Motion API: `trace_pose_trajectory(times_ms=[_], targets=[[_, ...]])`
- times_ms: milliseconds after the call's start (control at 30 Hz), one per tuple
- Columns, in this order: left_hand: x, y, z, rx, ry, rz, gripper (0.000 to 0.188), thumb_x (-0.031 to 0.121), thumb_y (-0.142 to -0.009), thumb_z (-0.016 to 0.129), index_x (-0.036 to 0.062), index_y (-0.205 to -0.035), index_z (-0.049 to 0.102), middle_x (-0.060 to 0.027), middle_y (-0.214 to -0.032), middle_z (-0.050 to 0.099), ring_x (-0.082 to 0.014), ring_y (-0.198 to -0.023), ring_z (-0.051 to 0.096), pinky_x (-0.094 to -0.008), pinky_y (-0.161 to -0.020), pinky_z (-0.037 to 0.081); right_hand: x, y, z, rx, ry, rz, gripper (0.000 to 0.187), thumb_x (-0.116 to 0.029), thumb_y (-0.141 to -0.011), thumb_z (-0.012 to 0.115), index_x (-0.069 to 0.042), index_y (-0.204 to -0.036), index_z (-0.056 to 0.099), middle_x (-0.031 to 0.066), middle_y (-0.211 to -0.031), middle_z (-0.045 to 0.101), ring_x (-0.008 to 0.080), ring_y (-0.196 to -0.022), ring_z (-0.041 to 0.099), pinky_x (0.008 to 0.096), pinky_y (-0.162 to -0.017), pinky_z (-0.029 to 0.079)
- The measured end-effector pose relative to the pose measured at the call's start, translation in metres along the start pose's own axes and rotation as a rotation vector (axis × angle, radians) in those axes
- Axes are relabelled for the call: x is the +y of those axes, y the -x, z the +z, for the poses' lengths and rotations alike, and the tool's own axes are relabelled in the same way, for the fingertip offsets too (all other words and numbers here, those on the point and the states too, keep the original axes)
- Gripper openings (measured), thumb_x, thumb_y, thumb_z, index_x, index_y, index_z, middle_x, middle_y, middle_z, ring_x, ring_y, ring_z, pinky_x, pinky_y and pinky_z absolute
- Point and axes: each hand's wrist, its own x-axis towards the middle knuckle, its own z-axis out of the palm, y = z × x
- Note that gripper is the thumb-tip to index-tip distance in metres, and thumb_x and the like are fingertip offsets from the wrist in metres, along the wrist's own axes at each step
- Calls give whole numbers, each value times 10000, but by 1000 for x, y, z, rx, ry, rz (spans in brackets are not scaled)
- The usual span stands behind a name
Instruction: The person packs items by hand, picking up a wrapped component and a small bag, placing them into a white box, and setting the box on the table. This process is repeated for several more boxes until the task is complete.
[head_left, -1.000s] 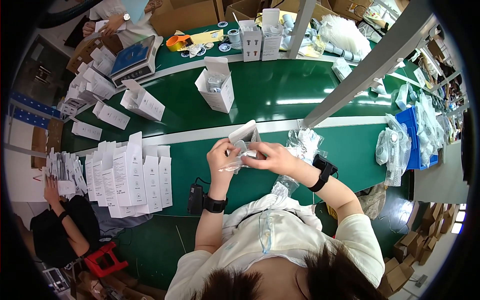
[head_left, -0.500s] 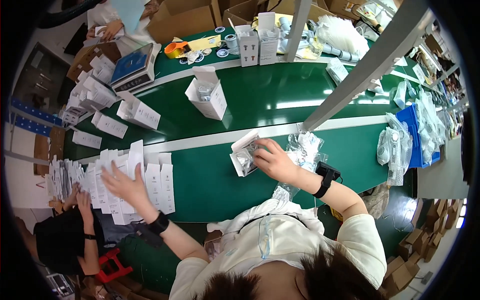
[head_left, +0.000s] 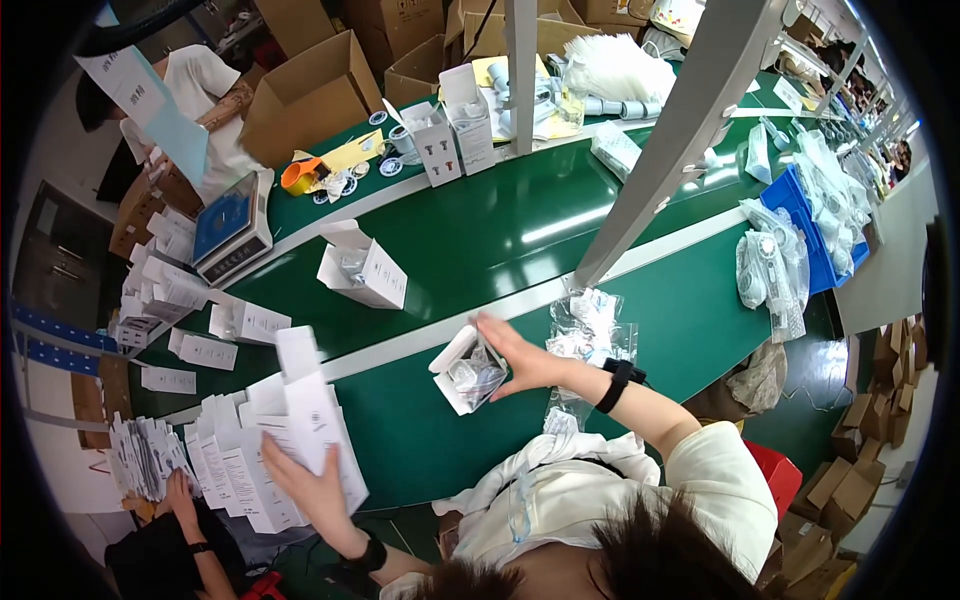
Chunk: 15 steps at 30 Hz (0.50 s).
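Observation:
My left hand (head_left: 305,488) is closed around a tall white carton (head_left: 308,400) with its flap up, tilted above a row of similar white cartons (head_left: 235,470) at the table's left. My right hand (head_left: 522,362) grips the right side of an open white box (head_left: 450,372), thumb apart from the fingers. Inside that box, a clear plastic bag (head_left: 476,378) with something pale shows; its contents are too unclear to name. Just right of my right hand lies a pile of clear bags with white parts (head_left: 588,325) on the green table.
Across a pale rail, another open box (head_left: 362,268) stands on the green conveyor (head_left: 460,235). A grey post (head_left: 680,140) rises at the right, before a blue bin (head_left: 815,225) of bagged parts. A co-worker's hand (head_left: 180,495) touches stacked flat cartons at far left.
The view has swung, shifting the scene. My left hand, earlier spread over the cartons, now holds one raised. My right hand has moved from the box's opening to its right side.

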Motion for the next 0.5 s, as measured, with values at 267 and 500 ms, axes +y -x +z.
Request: trace_pose_trajectory(times_ms=[267,500], targets=[[56,74,133,-414,105,-169,1014,204,-632,741,16,-1347,47,-263,-1263,207,-423,-1083,307,-498,-901,306,69,-66,-20,390,-274,252,1057,-186,-567,790,-42,-1361,107,129,-1333,286,243,-1243,283,355,-1022,242],[60,49,176,-662,220,-49,988,194,-634,742,13,-1343,79,-260,-1219,325,-414,-1091,366,-469,-903,333,120,-91,-90,455,9,348,1119,-226,-588,784,-26,-1365,5,218,-1344,242,312,-1259,267,355,-1015,253]])
